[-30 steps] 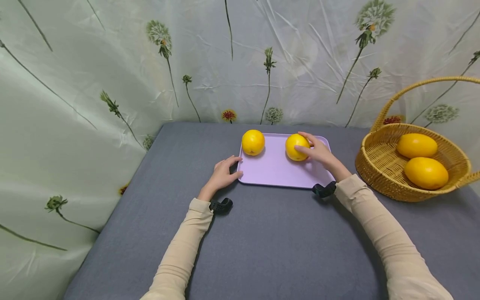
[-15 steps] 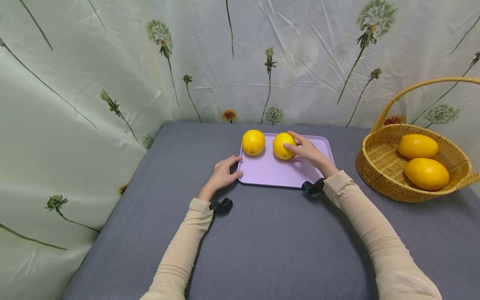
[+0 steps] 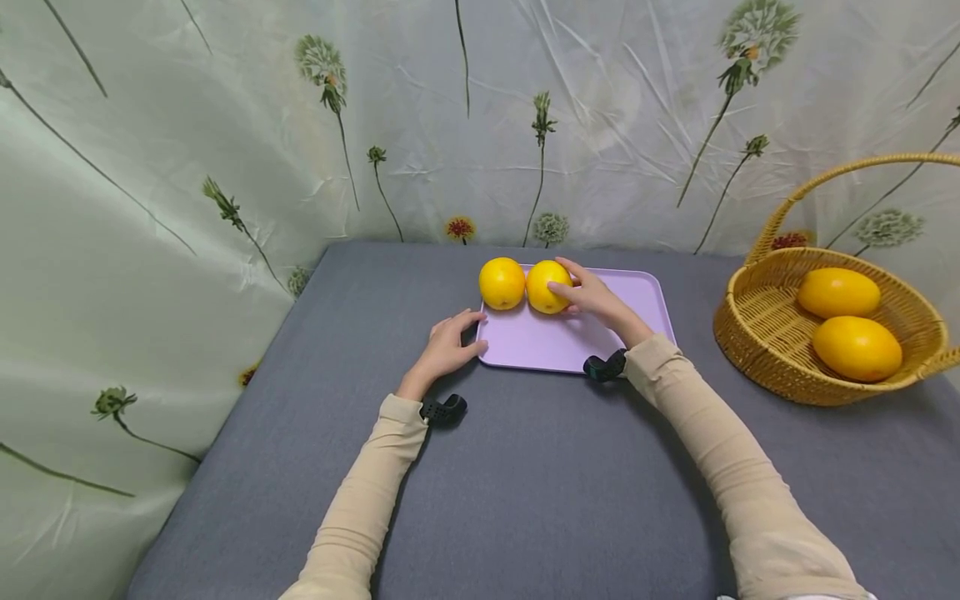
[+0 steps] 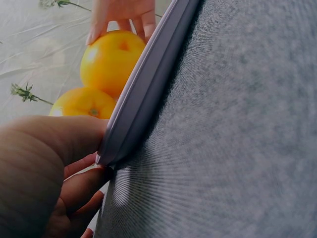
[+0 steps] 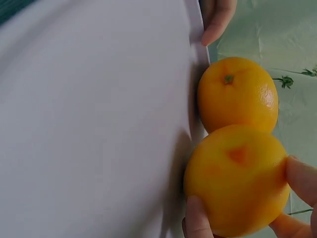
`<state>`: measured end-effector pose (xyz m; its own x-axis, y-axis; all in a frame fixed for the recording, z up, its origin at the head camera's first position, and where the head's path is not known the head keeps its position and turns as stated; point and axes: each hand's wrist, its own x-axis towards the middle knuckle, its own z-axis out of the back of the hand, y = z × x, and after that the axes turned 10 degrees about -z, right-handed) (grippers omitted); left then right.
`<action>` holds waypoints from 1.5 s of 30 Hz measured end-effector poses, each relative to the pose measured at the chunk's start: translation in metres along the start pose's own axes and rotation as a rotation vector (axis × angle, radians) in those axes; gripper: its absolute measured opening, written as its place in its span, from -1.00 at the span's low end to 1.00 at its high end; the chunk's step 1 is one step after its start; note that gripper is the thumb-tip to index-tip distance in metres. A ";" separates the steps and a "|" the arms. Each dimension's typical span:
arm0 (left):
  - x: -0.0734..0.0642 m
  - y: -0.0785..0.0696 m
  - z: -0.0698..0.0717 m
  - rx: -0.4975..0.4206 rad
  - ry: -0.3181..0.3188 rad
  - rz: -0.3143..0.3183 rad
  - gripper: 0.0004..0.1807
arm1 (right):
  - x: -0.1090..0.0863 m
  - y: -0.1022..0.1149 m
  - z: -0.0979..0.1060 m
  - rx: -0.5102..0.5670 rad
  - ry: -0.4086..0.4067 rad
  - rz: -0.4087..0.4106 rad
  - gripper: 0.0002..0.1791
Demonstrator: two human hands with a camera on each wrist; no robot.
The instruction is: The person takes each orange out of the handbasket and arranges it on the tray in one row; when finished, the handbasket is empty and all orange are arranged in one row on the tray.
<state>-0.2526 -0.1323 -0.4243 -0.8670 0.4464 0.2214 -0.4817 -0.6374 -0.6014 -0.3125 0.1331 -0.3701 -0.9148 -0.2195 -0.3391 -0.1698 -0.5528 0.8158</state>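
My right hand (image 3: 594,298) grips a round yellow-orange orange (image 3: 546,287), thumb on its near side and fingers on its far side. The fruit is low over the pale purple tray (image 3: 570,343), right up against a second orange (image 3: 501,283) at the back left corner. In the right wrist view the second orange (image 5: 237,94) shows a small green stem mark, and the held orange (image 5: 237,178) overlaps it. At the tray's left edge rests my left hand (image 3: 446,348), its fingers loosely bent and spread, with thumb and fingertips touching the rim.
On the right stands a wicker basket (image 3: 780,375) with a tall handle, holding two oval yellow fruits (image 3: 857,348). A grey cloth (image 3: 480,483) covers the table. Behind and to the left hangs a pale flower-print curtain (image 3: 420,100).
My right hand has carried its orange left across the tray, from the right part to beside the other orange. The left hand has stayed at the tray's left edge.
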 end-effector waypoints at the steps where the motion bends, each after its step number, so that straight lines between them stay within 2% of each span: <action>1: 0.000 0.000 0.000 -0.001 0.001 0.001 -0.45 | 0.001 0.001 0.000 0.003 0.000 -0.002 -0.26; 16: 0.000 0.001 0.000 -0.008 0.002 0.001 -0.46 | 0.000 0.001 0.002 0.037 0.013 -0.036 -0.23; 30: 0.001 0.001 -0.001 -0.010 0.001 0.001 -0.47 | -0.003 0.001 0.001 0.058 -0.025 -0.060 -0.21; 38: 0.000 0.000 0.000 -0.008 -0.002 -0.001 -0.46 | -0.002 -0.001 -0.001 0.134 -0.010 -0.006 -0.20; 45: 0.000 0.001 -0.001 0.002 -0.003 -0.003 -0.46 | -0.005 -0.006 0.002 0.129 0.022 0.009 -0.18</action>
<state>-0.2534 -0.1324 -0.4254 -0.8657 0.4469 0.2254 -0.4849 -0.6374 -0.5988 -0.3080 0.1385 -0.3723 -0.9085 -0.2423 -0.3405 -0.2087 -0.4429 0.8719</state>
